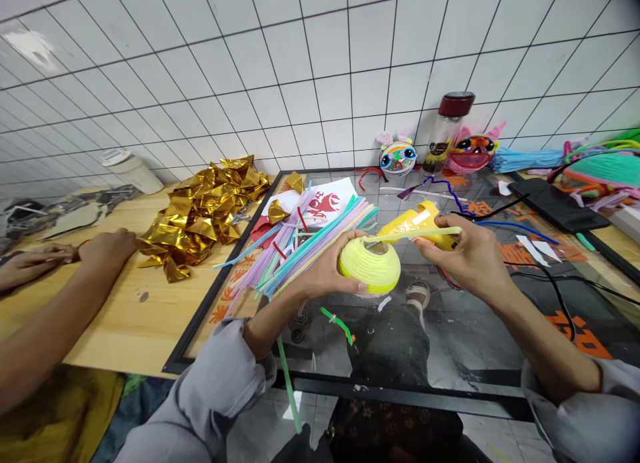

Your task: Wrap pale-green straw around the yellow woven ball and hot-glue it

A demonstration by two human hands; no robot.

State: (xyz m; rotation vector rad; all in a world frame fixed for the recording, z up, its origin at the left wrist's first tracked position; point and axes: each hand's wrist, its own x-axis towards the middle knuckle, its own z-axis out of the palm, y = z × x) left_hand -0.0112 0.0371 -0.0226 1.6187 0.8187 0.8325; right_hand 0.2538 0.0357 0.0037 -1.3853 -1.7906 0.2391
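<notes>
My left hand [335, 266] is closed around the side of a yellow ball [370, 270], wound from fuzzy pipe cleaner, with an opening at its top. A loose pale yellow pipe cleaner [415, 234] runs from the ball's top rightward to my right hand [470, 256]. The fingers of that hand are closed on the strand's end and around a yellow tool [413, 222] that looks like a hot glue gun. Its front points left towards the ball; its grip is mostly hidden by my fingers. A bundle of coloured pipe cleaners [320, 243] lies just left of the ball.
Gold foil pieces [210, 203] are heaped at left, near another person's hands [107, 250]. Two animal-faced crafts [397, 158] and a bottle [443, 140] stand by the wall. Black cables [555, 290] and a black phone-like slab [557, 203] lie at right on the glass tabletop.
</notes>
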